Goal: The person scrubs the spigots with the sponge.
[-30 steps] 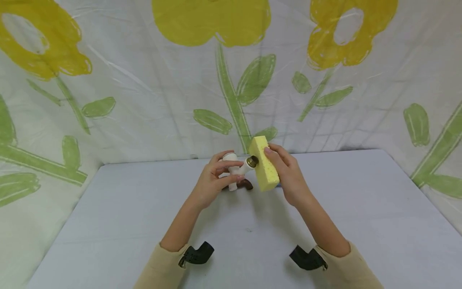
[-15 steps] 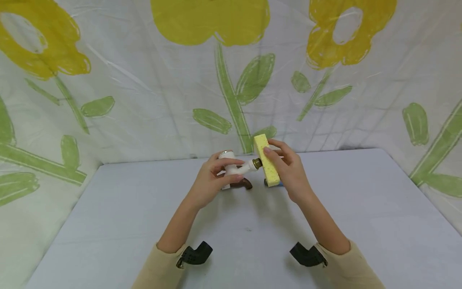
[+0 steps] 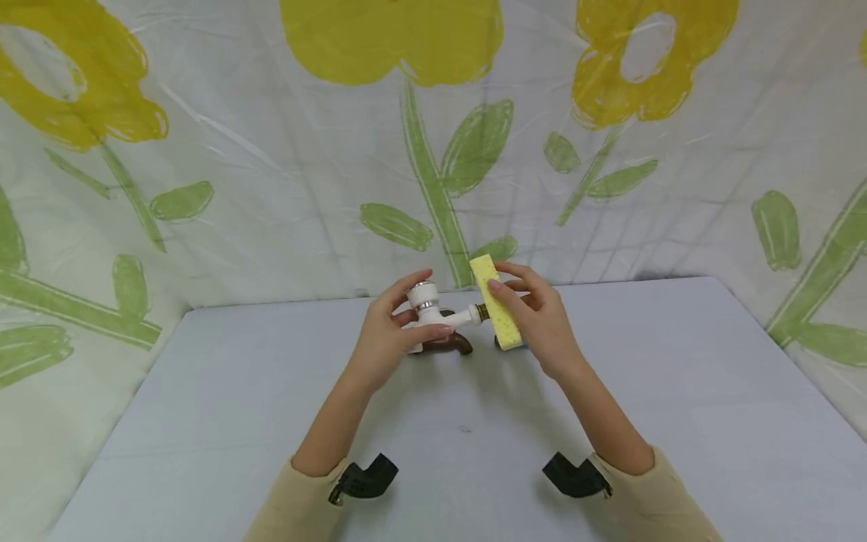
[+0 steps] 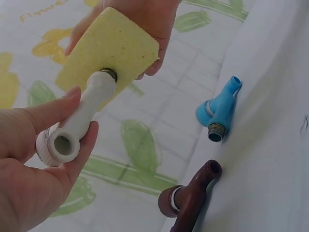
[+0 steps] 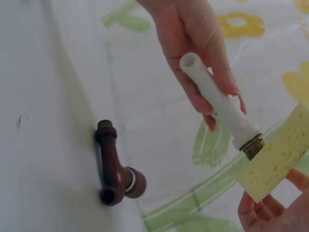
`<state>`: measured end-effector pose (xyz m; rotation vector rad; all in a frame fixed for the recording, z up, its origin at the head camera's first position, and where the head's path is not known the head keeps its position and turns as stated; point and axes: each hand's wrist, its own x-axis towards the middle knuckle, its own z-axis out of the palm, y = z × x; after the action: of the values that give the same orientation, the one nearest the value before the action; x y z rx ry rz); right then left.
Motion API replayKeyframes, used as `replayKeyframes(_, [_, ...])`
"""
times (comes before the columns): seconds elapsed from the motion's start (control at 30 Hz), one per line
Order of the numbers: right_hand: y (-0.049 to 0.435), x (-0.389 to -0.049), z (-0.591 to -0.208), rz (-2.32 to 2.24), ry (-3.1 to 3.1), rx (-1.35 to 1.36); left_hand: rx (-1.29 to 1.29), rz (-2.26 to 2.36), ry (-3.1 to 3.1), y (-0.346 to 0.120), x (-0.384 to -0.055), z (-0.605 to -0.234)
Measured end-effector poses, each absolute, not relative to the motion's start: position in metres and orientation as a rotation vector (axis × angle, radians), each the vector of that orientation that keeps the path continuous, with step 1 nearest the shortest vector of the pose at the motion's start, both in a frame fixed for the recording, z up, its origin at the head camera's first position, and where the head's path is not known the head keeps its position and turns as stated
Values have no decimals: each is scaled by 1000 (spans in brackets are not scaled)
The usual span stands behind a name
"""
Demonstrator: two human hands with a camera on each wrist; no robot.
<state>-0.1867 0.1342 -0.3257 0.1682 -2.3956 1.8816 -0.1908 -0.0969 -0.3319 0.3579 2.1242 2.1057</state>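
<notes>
My left hand (image 3: 382, 335) grips a white faucet (image 3: 433, 312) between thumb and fingers, above the table. The faucet has a ribbed round knob on top and a brass threaded end (image 5: 253, 146) that points right. In my right hand (image 3: 542, 324) is a yellow sponge (image 3: 503, 309), pinched between thumb and fingers. The sponge's flat face touches the threaded end, as the left wrist view shows. A brown faucet (image 5: 111, 162) lies on the table behind and below my left hand. Beyond the sponge is a blue faucet (image 4: 221, 107), mostly hidden in the head view.
The table (image 3: 467, 467) has a pale cover and meets a white sheet (image 3: 305, 188) painted with yellow flowers along its back edge. Black curved pieces (image 3: 369, 478) stick out at both sleeve cuffs.
The white faucet has turned in my left hand, its threaded end swinging to point right and its knob coming into view. The sponge has rotated so its narrow side shows, still in my right hand.
</notes>
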Motion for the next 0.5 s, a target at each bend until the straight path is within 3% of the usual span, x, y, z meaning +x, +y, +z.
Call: replayKeyframes(0.5, [135, -185, -322, 1881, -2407, 175, 337, 2168, 2122, -95, -190, -332])
